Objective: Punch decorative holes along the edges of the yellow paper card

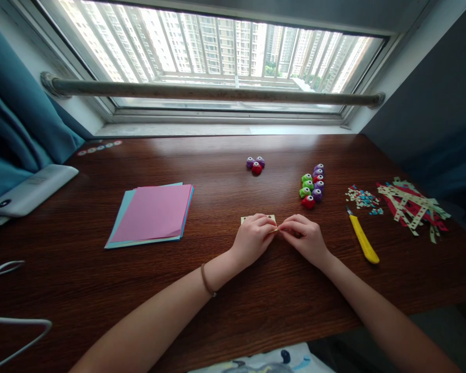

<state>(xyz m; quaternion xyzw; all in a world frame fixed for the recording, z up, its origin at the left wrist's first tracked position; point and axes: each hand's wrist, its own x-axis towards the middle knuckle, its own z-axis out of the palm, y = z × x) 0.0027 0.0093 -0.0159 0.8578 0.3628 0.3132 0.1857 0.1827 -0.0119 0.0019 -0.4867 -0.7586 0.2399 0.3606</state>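
My left hand (255,235) and my right hand (306,238) meet over the middle of the table, fingertips pinched close together. Between them shows the edge of a thin, pale yellow paper piece (274,231), mostly hidden by the fingers. Behind my left hand lies a pale yellow paper strip (272,217) with small dark holes, partly covered by that hand. A yellow craft knife (363,239) rests to the right of my right hand, its blade end pointing away from me.
Small round red, purple and green pieces stand in a trio (256,166) and a larger group (312,186). At right are paper bits (363,198) and punched strips (413,204). A coloured paper stack (151,213), a white device (34,189) and white cables (17,320) lie left.
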